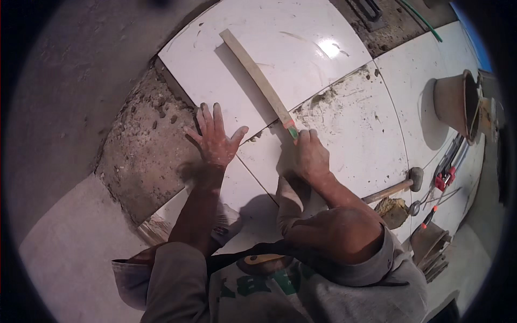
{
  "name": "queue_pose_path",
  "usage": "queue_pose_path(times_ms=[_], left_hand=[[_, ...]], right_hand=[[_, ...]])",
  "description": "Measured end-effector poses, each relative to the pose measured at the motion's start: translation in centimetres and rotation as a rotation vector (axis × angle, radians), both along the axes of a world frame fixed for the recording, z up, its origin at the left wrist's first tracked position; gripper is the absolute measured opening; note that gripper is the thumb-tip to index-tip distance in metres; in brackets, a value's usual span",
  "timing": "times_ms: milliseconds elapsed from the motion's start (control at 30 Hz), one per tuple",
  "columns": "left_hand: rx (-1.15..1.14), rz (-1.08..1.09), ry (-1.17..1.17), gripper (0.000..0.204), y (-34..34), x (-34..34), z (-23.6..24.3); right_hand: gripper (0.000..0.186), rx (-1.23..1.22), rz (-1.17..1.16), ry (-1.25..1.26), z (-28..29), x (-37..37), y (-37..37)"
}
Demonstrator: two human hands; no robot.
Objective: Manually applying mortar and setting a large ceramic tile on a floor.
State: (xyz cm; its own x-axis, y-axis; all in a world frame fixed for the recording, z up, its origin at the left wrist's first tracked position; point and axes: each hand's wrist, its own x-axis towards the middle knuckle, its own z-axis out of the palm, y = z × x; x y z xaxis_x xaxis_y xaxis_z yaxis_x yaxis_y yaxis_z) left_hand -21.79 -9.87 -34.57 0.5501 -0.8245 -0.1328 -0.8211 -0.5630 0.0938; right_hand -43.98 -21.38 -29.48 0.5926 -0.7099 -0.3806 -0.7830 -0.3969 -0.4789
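My right hand (314, 156) is closed at the near end of a long, narrow wooden strip (256, 75). That end shows green and orange, partly hidden by my fingers. The strip slants away to the left over a large white tile (301, 32), its shadow beside it. My left hand (215, 134) is spread, palm down, at the near left corner of this tile, beside a patch of rough mortar (145, 140). It holds nothing. Under my right hand lies another white tile (361, 129), smeared with mortar crumbs.
At the right stand a bucket (451, 102) and a mallet (396, 189) with a wooden handle. Near them lie a yellowish sponge-like lump (393, 211), a red-and-grey tool (445, 177), an orange-and-black handle (429, 217) and stacked broken pieces (431, 250). A green hose-like line (423, 20) crosses the far right.
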Motion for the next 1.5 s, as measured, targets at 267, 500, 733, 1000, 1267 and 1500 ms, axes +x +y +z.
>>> queue_pose_path(times_ms=[267, 500, 733, 1000, 1267, 1500], left_hand=[[-0.010, 0.214, 0.077, 0.116, -0.2, 0.4, 0.2], [-0.010, 0.216, 0.091, 0.111, 0.0, -0.3, -0.3], [-0.001, 0.275, 0.103, 0.113, 0.2, -0.7, -0.1], [-0.075, 0.279, 0.141, 0.113, 0.6, -0.8, -1.5], [-0.073, 0.272, 0.177, 0.113, 0.6, -0.6, -1.3], [-0.065, 0.237, 0.200, 0.118, 0.7, -0.3, -1.0]], right_hand=[[0.028, -0.079, 0.103, -0.171, -0.9, 3.6, -2.7], [0.018, -0.042, 0.070, -0.046, -0.6, 3.5, -1.8], [0.051, -0.180, 0.068, -0.082, 1.7, 3.4, -4.5], [0.040, -0.127, -0.327, -0.020, 2.9, -5.6, -9.4], [0.034, -0.020, -0.318, -0.108, 1.8, -6.4, -9.3], [0.034, -0.040, -0.273, -0.052, 2.0, -5.6, -9.8]])
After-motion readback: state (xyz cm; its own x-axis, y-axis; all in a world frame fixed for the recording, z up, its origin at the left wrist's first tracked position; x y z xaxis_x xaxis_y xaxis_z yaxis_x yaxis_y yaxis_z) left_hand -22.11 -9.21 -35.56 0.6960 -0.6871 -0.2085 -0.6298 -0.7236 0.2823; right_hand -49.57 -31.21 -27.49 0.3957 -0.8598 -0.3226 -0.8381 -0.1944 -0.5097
